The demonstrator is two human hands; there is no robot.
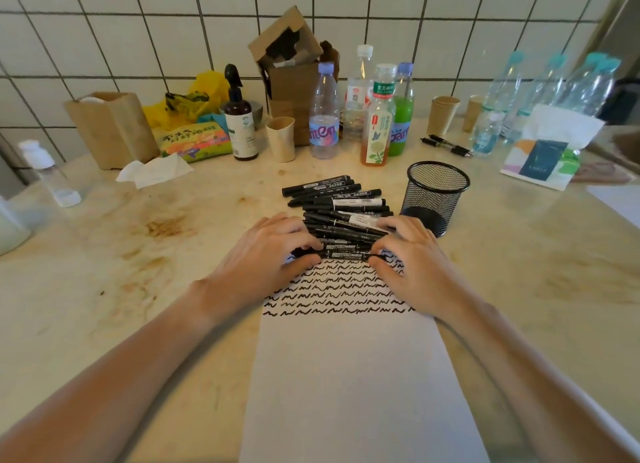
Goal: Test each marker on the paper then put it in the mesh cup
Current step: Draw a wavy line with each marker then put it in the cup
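Mesh cup (437, 194) empty beside marker pile (337, 202), both hands' (266, 254) (412, 254) grips pinching nearest marker (346, 255) over scribbled paper (349, 376)

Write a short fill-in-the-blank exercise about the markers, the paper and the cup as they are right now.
1. The mesh cup holds ____ markers.
2. The mesh cup stands to the ____ of the pile of markers.
3. Both the left hand and the right hand have their fingers on the ____ marker of the pile.
4. The near half of the paper is ____.

Missing words: no; right; nearest; blank
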